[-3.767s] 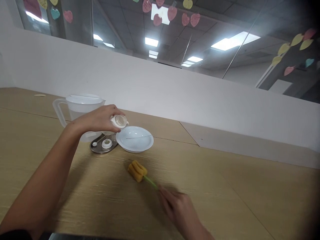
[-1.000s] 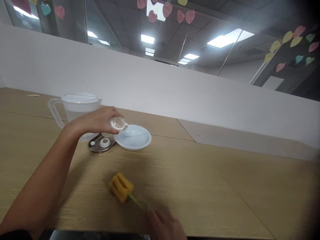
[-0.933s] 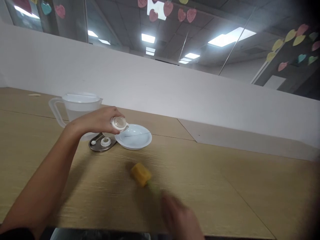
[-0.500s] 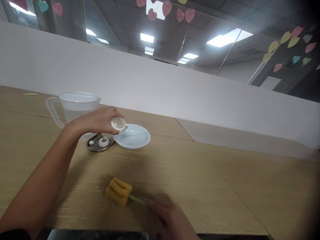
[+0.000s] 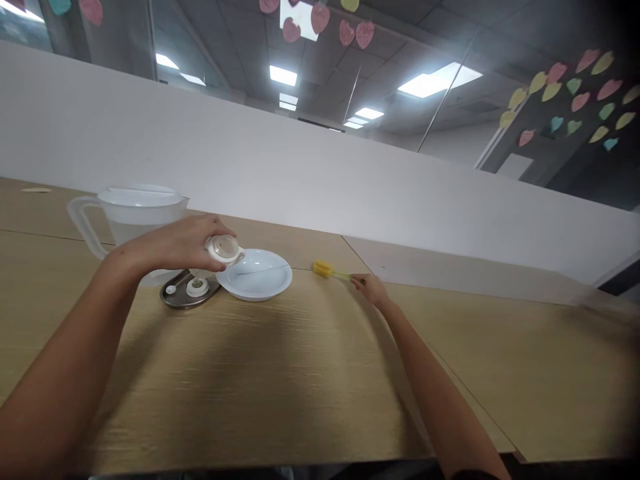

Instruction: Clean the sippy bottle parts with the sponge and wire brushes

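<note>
My left hand is closed round a small clear bottle, tipped on its side with its open mouth over the edge of a white bowl. My right hand reaches far across the wooden table, fingers closed on the green handle of a yellow sponge brush. The sponge head lies on the table just right of the bowl.
A clear plastic jug with a lid stands behind my left hand. A small metal tray with white bottle parts lies beside the bowl. A white partition wall runs along the table's far edge.
My right hand has moved the sponge brush from near the table's front edge far forward to the right of the bowl. My left hand and the bottle have stayed in place.
</note>
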A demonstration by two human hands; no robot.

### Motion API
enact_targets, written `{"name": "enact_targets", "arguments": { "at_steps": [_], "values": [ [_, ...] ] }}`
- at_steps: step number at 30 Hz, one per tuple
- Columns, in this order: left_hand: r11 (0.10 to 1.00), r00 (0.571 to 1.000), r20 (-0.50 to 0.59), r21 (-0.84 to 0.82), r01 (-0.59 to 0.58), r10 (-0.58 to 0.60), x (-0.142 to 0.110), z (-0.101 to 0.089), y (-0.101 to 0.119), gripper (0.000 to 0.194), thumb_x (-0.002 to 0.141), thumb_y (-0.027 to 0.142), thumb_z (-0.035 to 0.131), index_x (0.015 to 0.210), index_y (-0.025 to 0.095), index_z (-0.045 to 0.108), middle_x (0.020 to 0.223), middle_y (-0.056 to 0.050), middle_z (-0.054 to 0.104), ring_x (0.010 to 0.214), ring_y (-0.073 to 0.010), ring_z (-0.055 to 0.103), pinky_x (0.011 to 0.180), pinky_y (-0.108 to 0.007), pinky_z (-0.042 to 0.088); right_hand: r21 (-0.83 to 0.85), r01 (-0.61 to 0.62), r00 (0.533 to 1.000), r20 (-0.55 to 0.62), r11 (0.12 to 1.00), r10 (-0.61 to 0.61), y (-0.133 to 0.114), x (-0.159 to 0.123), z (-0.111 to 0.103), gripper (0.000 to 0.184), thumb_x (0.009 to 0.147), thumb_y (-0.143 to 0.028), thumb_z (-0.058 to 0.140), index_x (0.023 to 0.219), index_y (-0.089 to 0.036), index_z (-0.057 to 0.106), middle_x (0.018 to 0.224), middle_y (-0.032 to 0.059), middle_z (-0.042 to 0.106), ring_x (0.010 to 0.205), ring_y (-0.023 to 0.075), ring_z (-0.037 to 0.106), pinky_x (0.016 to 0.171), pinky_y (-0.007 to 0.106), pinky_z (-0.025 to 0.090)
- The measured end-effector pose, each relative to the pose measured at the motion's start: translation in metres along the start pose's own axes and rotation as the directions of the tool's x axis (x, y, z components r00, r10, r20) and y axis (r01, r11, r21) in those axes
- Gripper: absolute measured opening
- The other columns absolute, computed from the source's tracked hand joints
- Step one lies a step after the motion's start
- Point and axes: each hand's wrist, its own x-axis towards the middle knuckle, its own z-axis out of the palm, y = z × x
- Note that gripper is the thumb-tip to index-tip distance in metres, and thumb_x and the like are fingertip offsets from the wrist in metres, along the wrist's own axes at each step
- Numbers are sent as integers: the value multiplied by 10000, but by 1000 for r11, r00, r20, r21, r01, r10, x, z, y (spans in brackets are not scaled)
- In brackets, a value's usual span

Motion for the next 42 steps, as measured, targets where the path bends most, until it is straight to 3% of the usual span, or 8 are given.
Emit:
{"name": "enact_targets", "arguments": {
  "at_steps": [5,10,15,22,29,32,36,42],
  "values": [
    [1000,1000,-12,1,-2,2,1,1,-1,538,650,494,612,1139,269,624,1132,-27,626,1049,-273,550,855,-307,410,256,-4,989,-140,967,41,-25,-2,32,293,742,-335,548,954,-138,591,536,-69,447,475,81,331,467,206,221],
    [1000,1000,11,4,-12,12,7,6,0,575,639,516,618,1153,258,620,1111,-40,622,1039,-277,553,825,-304,422,501,-167,980,176,849,88,-64,-35,54,286,730,-379,540,914,-160,553,467,-117,270,372,58,168,362,195,157],
    [1000,1000,-3,-17,-25,25,12,14,4,636,646,511,598,1218,232,578,1162,-48,609,1081,-280,541,854,-304,416,545,-384,856,512,745,66,-91,-63,63,136,759,-299,497,765,-171,543,439,-120,212,361,49,92,329,175,141],
    [999,999,-8,-10,-39,39,12,17,12,688,682,497,584,1303,219,489,1291,-69,543,1162,-283,498,916,-318,389,529,-578,707,704,622,58,-98,-78,72,171,791,-288,504,674,-164,517,415,-123,206,363,31,56,320,142,94],
    [993,994,-48,-75,-97,93,11,10,21,690,693,452,596,1338,256,451,1307,-39,543,1162,-268,509,911,-291,403,481,-613,646,762,627,47,-97,-84,80,199,795,-317,513,665,-167,505,424,-127,199,371,29,55,322,138,100],
    [994,995,-77,-90,-66,59,9,8,22,751,676,448,616,1370,247,410,1288,-39,565,1110,-258,549,877,-284,424,477,-558,694,717,679,67,-96,-84,80,228,781,-359,543,663,-167,509,432,-129,204,379,27,65,333,143,98],
    [998,988,-140,-25,-63,59,12,11,22,802,654,392,636,1390,209,375,1194,-44,627,1035,-251,579,835,-297,436,427,-324,860,505,844,75,-96,-84,78,319,743,-468,604,681,-159,557,445,-121,226,391,27,104,359,167,76],
    [966,940,-223,101,-240,257,26,29,30,383,710,198,579,1087,220,638,999,-53,680,975,-249,567,807,-329,435,177,40,977,200,983,-76,-100,-86,69,428,728,-561,563,685,-145,653,463,-74,305,415,53,209,403,204,142]
  ]
}}
